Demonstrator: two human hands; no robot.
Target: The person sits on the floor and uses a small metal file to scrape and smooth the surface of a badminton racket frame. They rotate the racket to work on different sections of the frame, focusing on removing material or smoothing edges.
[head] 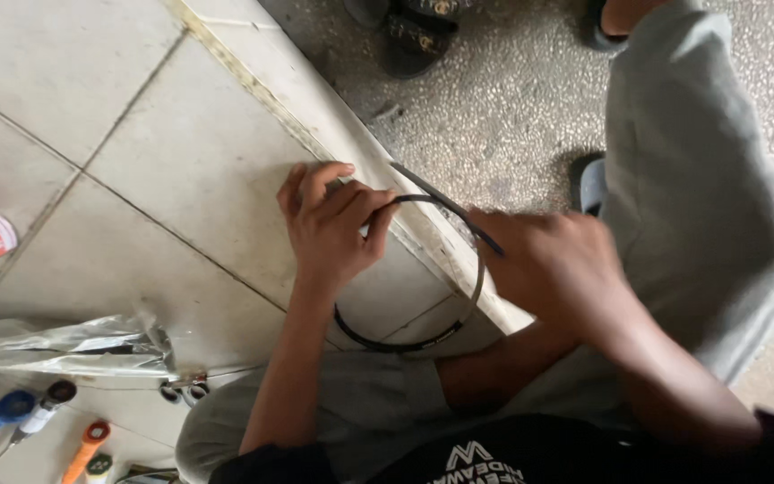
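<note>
Looping between both hands, black ring (459, 309) pinched by left fingers (362, 208).

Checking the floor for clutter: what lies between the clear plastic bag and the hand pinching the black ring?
In the head view, only bare pale floor tile with grout lines separates the clear plastic bag from the left hand pinching the black ring.

Black ring (405, 336), pale grey tiles (181, 161), speckled grey floor (512, 99), orange-handled tool (87, 444)
</note>
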